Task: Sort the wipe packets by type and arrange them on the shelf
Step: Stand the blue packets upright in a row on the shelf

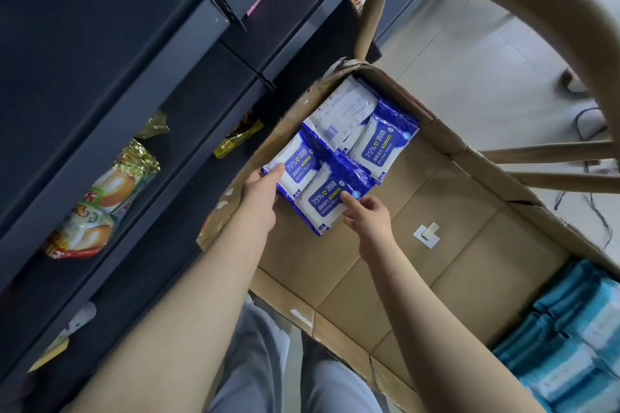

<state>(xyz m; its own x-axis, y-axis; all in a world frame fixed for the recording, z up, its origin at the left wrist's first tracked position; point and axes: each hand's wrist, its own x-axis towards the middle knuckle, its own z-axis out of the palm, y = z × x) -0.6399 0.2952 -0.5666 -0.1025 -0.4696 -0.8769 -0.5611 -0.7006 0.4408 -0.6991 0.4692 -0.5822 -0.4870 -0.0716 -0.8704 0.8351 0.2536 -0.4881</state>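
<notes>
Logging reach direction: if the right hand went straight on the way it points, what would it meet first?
The right hand would meet the nearest blue alcohol wipe packet; its outstretched digit seems to touch it, though depth is unclear.

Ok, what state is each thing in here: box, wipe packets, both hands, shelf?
Brown cardboard box, open at the top.
Blue-and-white alcohol wipe packets, piled in its far corner.
Teal wipe packets, stacked in its near right corner.
Left hand, thumb gripping the leftmost blue packet by its edge.
Right hand, index fingertip on the front blue packet; grip unclear.
Dark shelf unit, stocked with snack bags.
</notes>
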